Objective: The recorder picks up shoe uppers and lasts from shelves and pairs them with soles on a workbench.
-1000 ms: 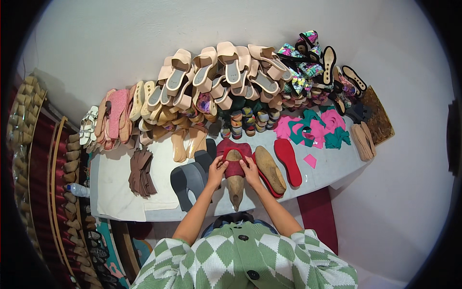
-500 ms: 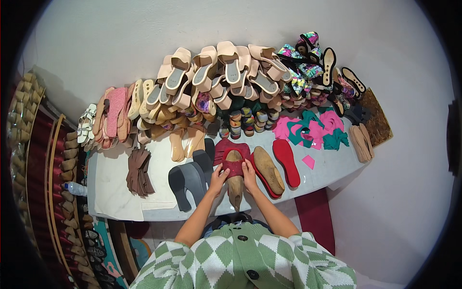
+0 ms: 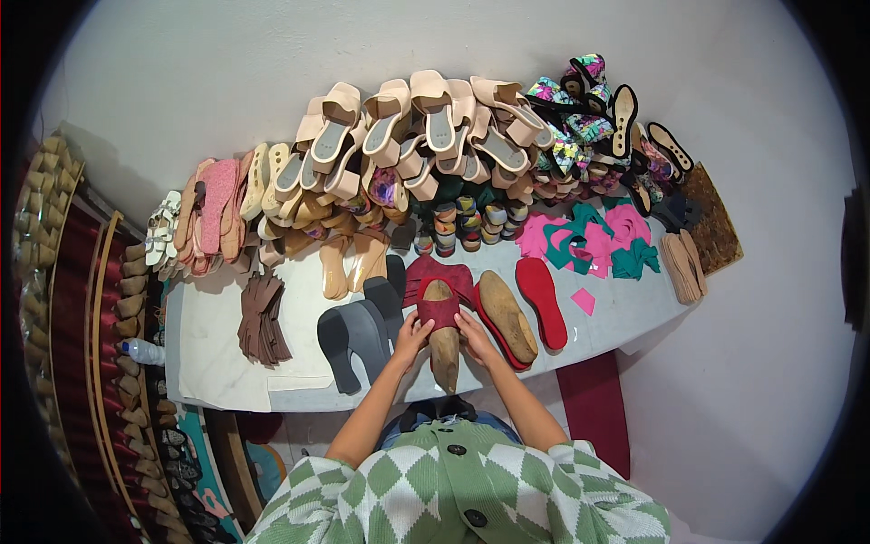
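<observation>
I see fingertips hidden; left hand (image 3: pixel 410 337) and right hand (image 3: pixel 475 335) both grasp the tan wooden shoe last (image 3: pixel 444 349) wrapped in dark red leather upper (image 3: pixel 439 311).

The wooden shoe last (image 3: pixel 444 337) is partly covered by the red strap piece (image 3: pixel 439 312) wrapped over it and by both hands at its sides. The far heap of sandals (image 3: pixel 408 136) overlaps itself, hiding many soles. The patterned rolls (image 3: pixel 469 222) are too small to identify.

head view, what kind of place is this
Most likely a small shoemaking workshop: both hands press a dark red strap over a wooden shoe last, with loose soles and stacked sandals on the white table.
</observation>
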`<state>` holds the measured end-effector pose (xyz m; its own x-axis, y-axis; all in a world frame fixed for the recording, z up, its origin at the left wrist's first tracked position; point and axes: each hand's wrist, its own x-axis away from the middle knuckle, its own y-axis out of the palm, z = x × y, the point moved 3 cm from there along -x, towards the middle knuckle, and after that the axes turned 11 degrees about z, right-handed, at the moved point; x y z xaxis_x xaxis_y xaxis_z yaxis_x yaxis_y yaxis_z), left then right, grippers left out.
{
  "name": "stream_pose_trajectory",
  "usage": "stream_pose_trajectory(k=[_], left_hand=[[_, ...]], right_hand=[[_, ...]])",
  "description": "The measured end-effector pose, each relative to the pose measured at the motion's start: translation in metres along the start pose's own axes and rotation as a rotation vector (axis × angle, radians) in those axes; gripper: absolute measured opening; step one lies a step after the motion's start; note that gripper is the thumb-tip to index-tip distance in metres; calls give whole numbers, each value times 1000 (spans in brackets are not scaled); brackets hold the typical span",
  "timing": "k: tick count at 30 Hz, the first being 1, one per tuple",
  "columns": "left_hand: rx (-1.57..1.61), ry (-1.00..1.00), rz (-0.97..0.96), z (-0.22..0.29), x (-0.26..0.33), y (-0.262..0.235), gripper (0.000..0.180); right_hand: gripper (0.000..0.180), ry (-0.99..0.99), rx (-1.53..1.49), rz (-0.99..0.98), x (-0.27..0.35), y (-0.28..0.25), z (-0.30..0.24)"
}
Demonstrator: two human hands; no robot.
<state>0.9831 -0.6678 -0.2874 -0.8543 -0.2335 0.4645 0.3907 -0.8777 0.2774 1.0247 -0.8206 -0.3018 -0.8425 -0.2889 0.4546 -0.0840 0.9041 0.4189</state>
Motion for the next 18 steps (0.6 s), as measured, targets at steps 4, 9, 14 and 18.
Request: stream_pose_trajectory(k=[4,9,14,18], left_hand=[[-27,-44,-63,-3,0,-8,62],[-81,-32,-192,-5,4,-7,78],[-103,60,-155,-22,5,-8,81],[6,-53,-62,-17,10,-3,73]], right_hand=[[54,91,53,-73,18,8,-14],[57,22,151,-85,11,4,-9],[58,14,131,3,8,-5,3],[47,76,191,194,7,-9,7]])
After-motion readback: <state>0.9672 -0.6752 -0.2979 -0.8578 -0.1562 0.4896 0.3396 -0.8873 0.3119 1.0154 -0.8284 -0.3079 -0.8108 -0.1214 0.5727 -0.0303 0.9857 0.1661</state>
